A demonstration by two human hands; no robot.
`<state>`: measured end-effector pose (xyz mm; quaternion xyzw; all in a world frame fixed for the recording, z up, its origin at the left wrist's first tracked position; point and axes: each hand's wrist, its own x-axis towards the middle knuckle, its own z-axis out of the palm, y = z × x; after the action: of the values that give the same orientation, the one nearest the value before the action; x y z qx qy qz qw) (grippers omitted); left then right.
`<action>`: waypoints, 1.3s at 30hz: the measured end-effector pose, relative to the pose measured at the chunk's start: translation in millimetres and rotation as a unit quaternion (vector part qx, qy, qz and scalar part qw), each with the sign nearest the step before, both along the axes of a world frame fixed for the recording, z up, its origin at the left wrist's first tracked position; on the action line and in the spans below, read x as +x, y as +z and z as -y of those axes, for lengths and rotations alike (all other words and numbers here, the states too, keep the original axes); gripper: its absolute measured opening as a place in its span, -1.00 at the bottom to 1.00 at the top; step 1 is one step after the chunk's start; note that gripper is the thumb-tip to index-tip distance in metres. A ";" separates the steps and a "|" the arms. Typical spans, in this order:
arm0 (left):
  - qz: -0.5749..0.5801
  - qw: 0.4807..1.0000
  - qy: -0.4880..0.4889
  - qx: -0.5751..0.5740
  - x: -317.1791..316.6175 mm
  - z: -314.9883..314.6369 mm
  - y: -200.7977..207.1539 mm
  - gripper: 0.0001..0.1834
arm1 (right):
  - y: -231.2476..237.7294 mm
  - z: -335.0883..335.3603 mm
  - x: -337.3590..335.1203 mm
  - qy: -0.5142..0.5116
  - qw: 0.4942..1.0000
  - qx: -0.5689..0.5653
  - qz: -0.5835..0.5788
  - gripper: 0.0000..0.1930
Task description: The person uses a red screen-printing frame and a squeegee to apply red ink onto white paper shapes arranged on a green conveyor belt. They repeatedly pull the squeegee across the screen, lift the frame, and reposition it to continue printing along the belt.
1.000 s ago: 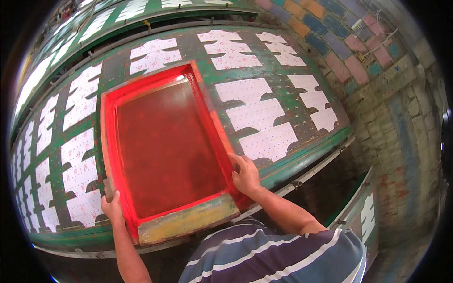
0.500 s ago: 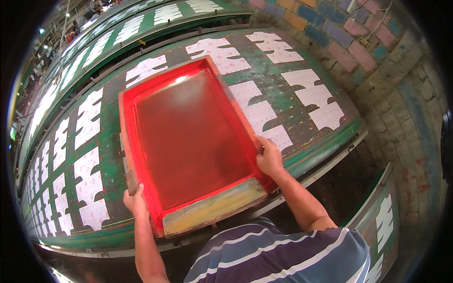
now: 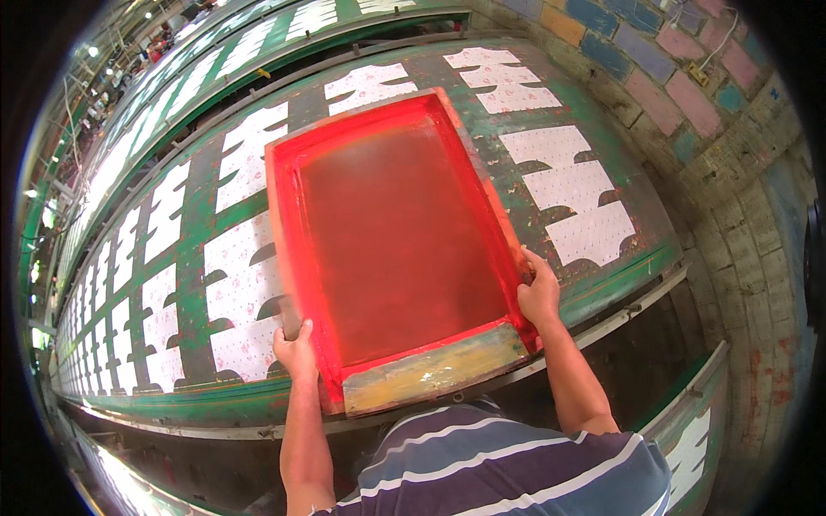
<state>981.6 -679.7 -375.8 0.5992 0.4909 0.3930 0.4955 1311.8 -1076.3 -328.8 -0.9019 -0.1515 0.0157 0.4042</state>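
A screen-printing frame (image 3: 483, 183) with red-coated inner walls and a dark red mesh (image 3: 391, 245) is held over the long green table (image 3: 191, 258). Whether its underside touches the table cannot be told. My left hand (image 3: 297, 351) grips the left side near the front corner, thumb on top. On the opposite side, my right hand (image 3: 539, 291) is closed around the right edge, fingers partly hidden. A yellowish, paint-smeared strip (image 3: 434, 368) crosses the frame's near end. White patterned fabric pieces (image 3: 243, 297) lie left of the frame, with another fabric piece (image 3: 568, 193) to its right.
More cut pieces run in rows down the table toward the left. A second long table (image 3: 258, 73) with similar pieces stands beyond a rail. A painted brick wall (image 3: 641, 64) borders the far right. Another board with fabric pieces (image 3: 691, 456) shows at lower right.
Both hands have carried the printing frame rightward along the table. Fabric pieces it covered on the left now show, and it now hides pieces that were visible on its right.
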 end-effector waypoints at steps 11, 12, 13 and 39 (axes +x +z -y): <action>-0.053 0.998 -0.001 0.029 21.9 26.9 4.2 -0.70 | -21.1 40.9 29.7 0.033 0.999 0.026 0.017 -0.24; -0.072 0.996 -0.006 0.045 21.1 26.7 4.2 -0.70 | -20.6 41.1 29.8 0.036 0.999 0.037 0.004 -0.26; -0.082 0.995 -0.007 0.052 21.4 26.7 3.3 -0.70 | -18.5 40.8 27.8 0.038 0.998 0.051 -0.016 -0.27; -0.155 0.973 -0.014 0.173 24.1 32.5 -3.2 -0.31 | 85.3 -78.1 -154.3 0.473 0.824 -0.279 0.141 -0.50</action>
<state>1005.7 -712.3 -379.0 0.7360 0.4780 0.3674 0.3079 1157.5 -998.2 -243.5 -0.7863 -0.6040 0.1189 0.0529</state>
